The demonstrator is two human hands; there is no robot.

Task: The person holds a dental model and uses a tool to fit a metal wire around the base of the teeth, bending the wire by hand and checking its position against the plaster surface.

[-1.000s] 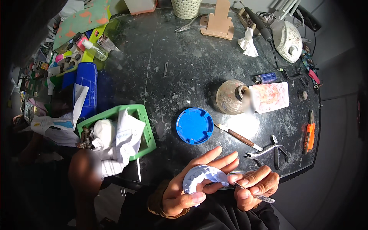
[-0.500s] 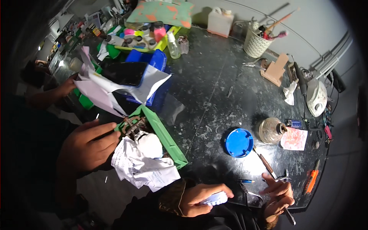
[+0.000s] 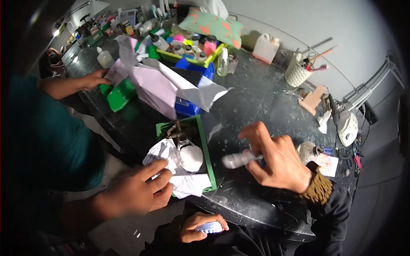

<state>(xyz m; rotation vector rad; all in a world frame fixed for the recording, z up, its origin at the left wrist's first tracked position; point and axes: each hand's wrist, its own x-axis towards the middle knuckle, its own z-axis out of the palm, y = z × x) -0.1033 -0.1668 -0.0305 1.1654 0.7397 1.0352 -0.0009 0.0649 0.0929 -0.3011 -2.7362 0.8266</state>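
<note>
My left hand (image 3: 194, 227) is low at the table's front edge, curled round a pale blue dental model (image 3: 209, 227) with its row of teeth showing. My right hand (image 3: 282, 164) is raised over the tabletop, and a greyish slim metal tool (image 3: 235, 160), smeared by motion, sticks out from its fingers towards the left. To the left stands a green tray (image 3: 208, 158) with a metal dental articulator (image 3: 178, 130), a rounded white plaster piece (image 3: 191, 158) and crumpled white paper (image 3: 190, 185). A co-worker's hand (image 3: 139, 190) reaches over that paper.
A co-worker's other hand (image 3: 97, 79) grips pinkish sheets (image 3: 156, 87) above a blue bin (image 3: 188, 109). Behind are a yellow-green tray of bottles (image 3: 209, 59) and a tissue pack (image 3: 213, 27). At right stand a glass jar (image 3: 306, 151), a white device (image 3: 348, 128) and a woven cup (image 3: 297, 72).
My right hand has swung up and left with the tool, now covering where the blue lid lay. The view has shifted. The co-worker's near hand has moved onto the tray's paper.
</note>
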